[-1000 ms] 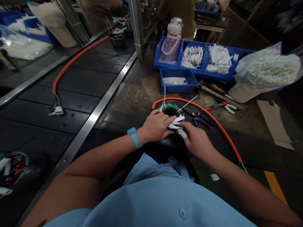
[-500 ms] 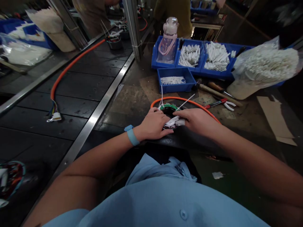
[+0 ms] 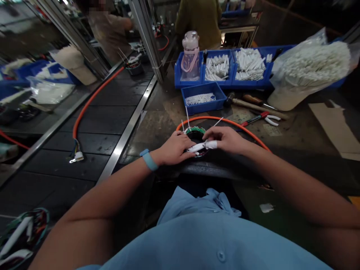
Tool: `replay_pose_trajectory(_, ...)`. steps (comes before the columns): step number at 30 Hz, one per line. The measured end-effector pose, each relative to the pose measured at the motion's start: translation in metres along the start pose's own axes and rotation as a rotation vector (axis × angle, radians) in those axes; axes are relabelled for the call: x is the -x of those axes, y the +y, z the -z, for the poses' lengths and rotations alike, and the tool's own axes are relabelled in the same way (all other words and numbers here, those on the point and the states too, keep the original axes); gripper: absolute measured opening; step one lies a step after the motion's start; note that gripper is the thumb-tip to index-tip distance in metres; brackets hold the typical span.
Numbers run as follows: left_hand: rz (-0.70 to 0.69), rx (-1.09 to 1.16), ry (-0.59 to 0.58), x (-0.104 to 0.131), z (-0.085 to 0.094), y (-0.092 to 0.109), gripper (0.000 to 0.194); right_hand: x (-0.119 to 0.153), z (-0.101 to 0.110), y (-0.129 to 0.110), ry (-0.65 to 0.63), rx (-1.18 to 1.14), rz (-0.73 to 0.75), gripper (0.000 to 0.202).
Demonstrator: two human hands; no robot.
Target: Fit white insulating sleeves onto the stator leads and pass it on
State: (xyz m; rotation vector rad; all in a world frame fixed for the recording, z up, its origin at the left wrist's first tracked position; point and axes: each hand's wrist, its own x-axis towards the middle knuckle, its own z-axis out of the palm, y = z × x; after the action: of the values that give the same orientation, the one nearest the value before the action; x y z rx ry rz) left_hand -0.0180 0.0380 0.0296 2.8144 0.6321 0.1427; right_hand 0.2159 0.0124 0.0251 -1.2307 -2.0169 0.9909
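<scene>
A ring-shaped motor stator (image 3: 196, 130) with a green inner edge sits near the bench's front edge. White cable ties stick up from its rim, and an orange cable (image 3: 225, 119) curves behind it. My left hand (image 3: 174, 149) is closed around the stator's left side, thumb by the white sleeved wires (image 3: 197, 147) on its near side. From the right, my right hand (image 3: 227, 140) has its fingers bent over the rim, pinching at the end of those sleeves. A white wrap shows by its thumb; whether it is tape or sleeving I cannot tell.
Behind the stator stand a blue bin of cable ties (image 3: 204, 108), bins of white sleeves (image 3: 249, 65) and a bottle (image 3: 190, 56). A hammer (image 3: 255, 107), red-handled tool (image 3: 254, 119) and bag (image 3: 312, 71) lie right. Another stator (image 3: 24, 236) rests on the left conveyor. Two people are beyond.
The view has swung slightly left. The white sleeved wires now stretch straighter between my hands, and my right fingers have lifted a little. My left hand keeps its place on the stator.
</scene>
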Motion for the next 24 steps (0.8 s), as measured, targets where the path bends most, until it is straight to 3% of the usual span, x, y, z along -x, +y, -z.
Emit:
replay_pose_trajectory(2,0.073,-0.025,0.047,0.001,-0.001,0.012,0.038,0.015,-0.003,0.015,0.157,-0.071,0.007,0.021)
replay_pose_trajectory(4,0.136,-0.043,0.107,-0.001,-0.006,0.024,0.053,0.028,-0.007,0.025,0.244,-0.003,0.012,0.02)
replay_pose_trajectory(6,0.195,-0.041,0.152,-0.005,-0.013,0.032,0.061,0.035,-0.014,0.03,0.22,0.091,0.03,0.024)
replay_pose_trajectory(9,0.27,-0.014,0.196,-0.01,-0.021,0.036,0.058,0.035,-0.023,0.029,0.181,0.159,0.068,0.029)
replay_pose_trajectory(15,0.267,-0.049,0.268,-0.013,-0.027,0.036,0.083,0.027,-0.028,0.024,0.2,0.172,0.08,0.024)
replay_pose_trajectory(20,0.317,-0.055,0.366,-0.016,-0.033,0.041,0.052,0.028,-0.029,0.025,0.202,0.156,0.097,0.027)
replay_pose_trajectory(24,0.352,-0.002,0.353,-0.019,-0.031,0.044,0.036,0.024,-0.022,0.023,0.172,0.1,0.09,0.019)
